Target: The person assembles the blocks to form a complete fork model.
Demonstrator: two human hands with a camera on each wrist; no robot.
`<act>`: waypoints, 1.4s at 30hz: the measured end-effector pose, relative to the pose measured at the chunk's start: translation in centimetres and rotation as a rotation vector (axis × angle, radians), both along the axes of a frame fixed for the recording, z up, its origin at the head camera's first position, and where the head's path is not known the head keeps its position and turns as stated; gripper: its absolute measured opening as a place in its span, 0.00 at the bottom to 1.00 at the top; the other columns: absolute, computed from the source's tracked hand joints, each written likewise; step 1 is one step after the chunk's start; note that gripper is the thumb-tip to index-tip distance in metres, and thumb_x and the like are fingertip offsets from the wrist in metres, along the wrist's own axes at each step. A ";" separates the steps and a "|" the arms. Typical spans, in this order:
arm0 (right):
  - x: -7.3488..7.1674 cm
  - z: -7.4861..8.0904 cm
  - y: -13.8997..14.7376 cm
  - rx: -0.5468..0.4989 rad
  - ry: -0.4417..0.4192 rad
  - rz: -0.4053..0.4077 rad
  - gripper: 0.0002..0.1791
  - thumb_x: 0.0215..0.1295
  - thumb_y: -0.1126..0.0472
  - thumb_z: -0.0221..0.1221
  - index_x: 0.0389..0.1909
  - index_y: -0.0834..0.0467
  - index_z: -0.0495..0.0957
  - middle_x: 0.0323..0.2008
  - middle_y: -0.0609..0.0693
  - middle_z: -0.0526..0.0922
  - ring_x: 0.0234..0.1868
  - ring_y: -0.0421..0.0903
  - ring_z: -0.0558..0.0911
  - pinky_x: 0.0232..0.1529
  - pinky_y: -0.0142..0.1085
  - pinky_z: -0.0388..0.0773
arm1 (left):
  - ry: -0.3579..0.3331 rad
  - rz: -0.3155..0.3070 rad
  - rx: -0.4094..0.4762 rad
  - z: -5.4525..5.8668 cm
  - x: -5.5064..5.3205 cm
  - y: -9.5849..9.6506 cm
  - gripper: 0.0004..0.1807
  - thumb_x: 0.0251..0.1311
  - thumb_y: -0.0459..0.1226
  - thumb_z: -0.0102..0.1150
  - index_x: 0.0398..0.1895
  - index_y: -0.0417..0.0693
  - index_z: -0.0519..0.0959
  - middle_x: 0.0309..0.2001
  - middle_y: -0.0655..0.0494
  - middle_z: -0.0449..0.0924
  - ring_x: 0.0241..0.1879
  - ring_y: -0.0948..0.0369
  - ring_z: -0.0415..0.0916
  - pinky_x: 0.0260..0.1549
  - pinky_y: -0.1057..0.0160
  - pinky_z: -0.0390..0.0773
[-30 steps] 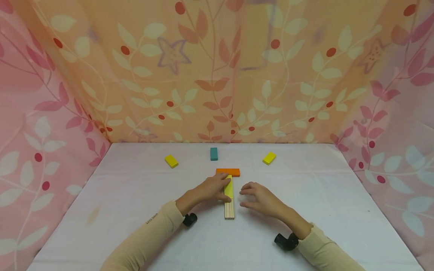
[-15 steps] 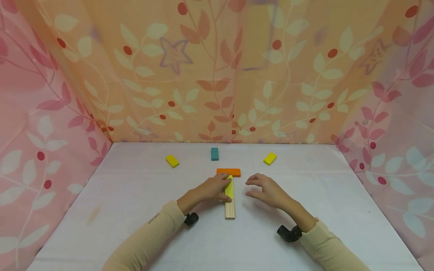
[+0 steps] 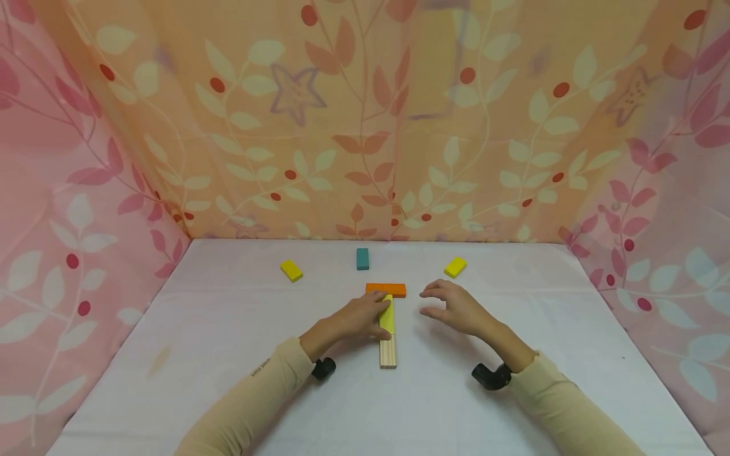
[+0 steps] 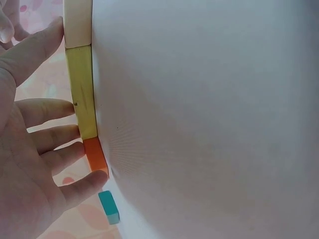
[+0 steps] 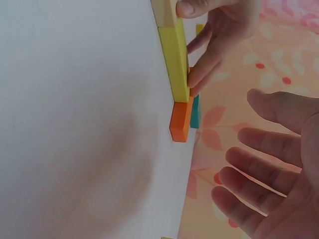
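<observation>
A yellow block [image 3: 388, 318] and a plain wooden block [image 3: 388, 353] lie end to end in a straight line at the middle of the table. Across the far end lies an orange block [image 3: 392, 289], forming a T. My left hand [image 3: 355, 318] rests along the line's left side, fingers spread and fairly straight. In the left wrist view its thumb is at the plain block [image 4: 78, 22], while other fingertips lie at the yellow block [image 4: 81, 89] and orange block [image 4: 94, 153]. To the right, my right hand [image 3: 459, 308] hovers with parted fingers and holds nothing.
Behind the T lies a teal block [image 3: 362, 259]. One loose yellow block [image 3: 291, 271] is at the back left, another yellow block [image 3: 455, 267] at the back right. A floral curtain [image 3: 365, 126] borders the white tabletop [image 3: 228, 297].
My right hand has moved away from the blocks, toward the back and slightly right. My left hand and the blocks have stayed in place.
</observation>
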State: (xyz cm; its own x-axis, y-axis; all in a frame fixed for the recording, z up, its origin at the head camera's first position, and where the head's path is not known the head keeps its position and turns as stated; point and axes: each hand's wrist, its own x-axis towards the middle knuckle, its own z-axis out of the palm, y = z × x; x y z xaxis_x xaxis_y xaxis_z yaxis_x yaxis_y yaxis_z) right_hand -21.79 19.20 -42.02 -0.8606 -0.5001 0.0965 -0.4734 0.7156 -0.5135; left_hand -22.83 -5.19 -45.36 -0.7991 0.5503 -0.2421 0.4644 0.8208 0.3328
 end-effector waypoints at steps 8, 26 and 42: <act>-1.0 -0.3 0.3 -0.014 0.045 -0.007 0.19 0.62 0.56 0.65 0.50 0.64 0.82 0.49 0.56 0.82 0.52 0.56 0.80 0.55 0.52 0.78 | -0.006 -0.003 0.008 0.1 0.1 0.0 0.44 0.55 0.57 0.65 0.72 0.49 0.63 0.76 0.51 0.55 0.76 0.53 0.52 0.71 0.50 0.61; -4.7 -1.9 2.2 -0.094 0.131 -0.115 0.20 0.61 0.59 0.66 0.51 0.66 0.81 0.48 0.59 0.82 0.52 0.58 0.80 0.54 0.53 0.78 | -0.002 0.002 -0.007 0.2 0.1 0.1 0.45 0.55 0.57 0.65 0.73 0.49 0.63 0.76 0.51 0.55 0.76 0.54 0.52 0.71 0.50 0.62; -8.7 -2.4 4.6 0.012 0.087 -0.192 0.20 0.62 0.60 0.64 0.50 0.69 0.80 0.50 0.65 0.79 0.53 0.63 0.77 0.60 0.56 0.71 | 0.015 -0.010 -0.009 0.1 0.0 0.0 0.45 0.54 0.57 0.65 0.72 0.49 0.64 0.76 0.51 0.56 0.75 0.54 0.54 0.70 0.50 0.63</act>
